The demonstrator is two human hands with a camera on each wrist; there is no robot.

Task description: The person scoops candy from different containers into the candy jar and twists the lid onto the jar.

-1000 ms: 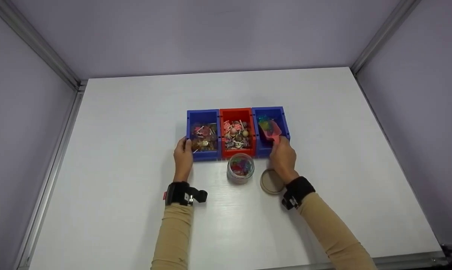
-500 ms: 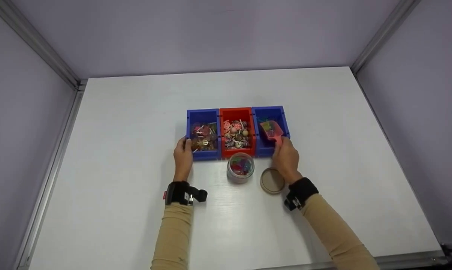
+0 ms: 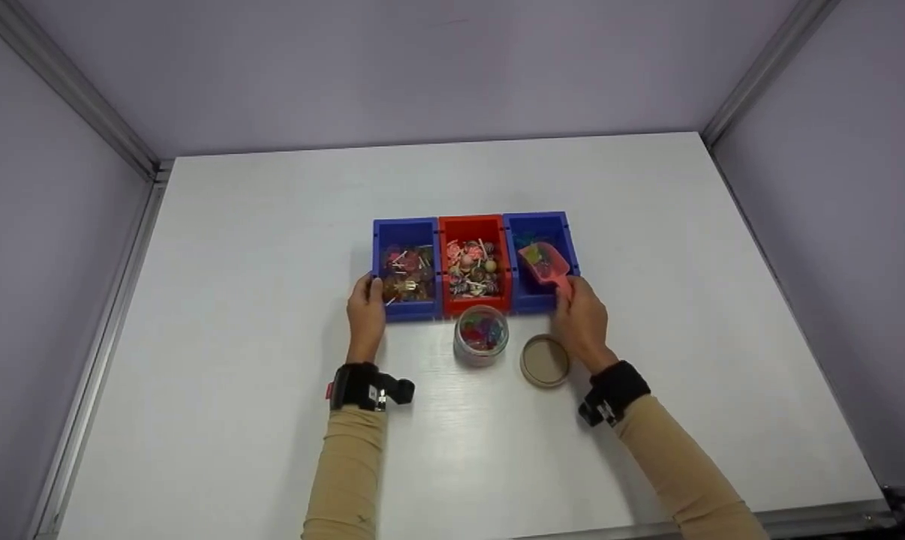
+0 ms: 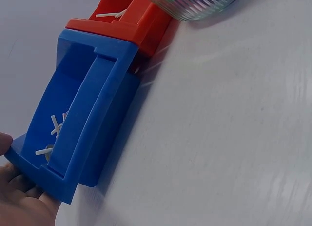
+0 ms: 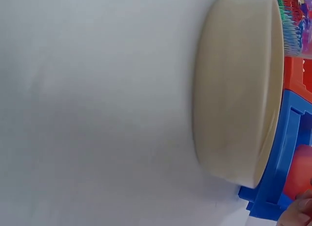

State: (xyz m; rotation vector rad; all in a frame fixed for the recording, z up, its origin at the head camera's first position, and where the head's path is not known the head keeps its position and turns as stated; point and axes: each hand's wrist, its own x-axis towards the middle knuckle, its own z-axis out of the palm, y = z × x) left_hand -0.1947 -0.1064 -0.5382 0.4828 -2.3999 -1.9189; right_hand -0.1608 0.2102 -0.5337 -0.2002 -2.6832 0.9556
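Head view, hard to read: load in the pink scoop (image 3: pixel 557 271) is small; one yellow-green piece shows, the rest dim. Scoop covers part of the bluish pieces (image 3: pixel 525 240) in the right blue bin (image 3: pixel 535 223).
Left wrist view, cut off: jar (image 4: pixel 195 9) crosses the top edge; the front wall of the left blue bin (image 3: pixel 407 234) hides its lollipops (image 3: pixel 409 262) except some white sticks.
Right wrist view, blocked: tan lid (image 5: pixel 231 89) looms large in front of the bins; hand and scoop only partly in frame.
Bins: blue, red, blue in a row on the white table (image 3: pixel 272 300); red bin (image 3: pixel 471 226) in the middle, also holding lollipops.
Jar position: before the red bin, contact unclear; coloured pieces inside.
Lid position: on the table, just beside the right hand (image 3: pixel 581 322).
Left hand (image 3: pixel 366 315): grips the left blue bin's outer side, thumb at the rim.
Right hand: fingers closed round the scoop handle.
Scoop position: tilted, blade within the right blue bin's outline; height unclear.
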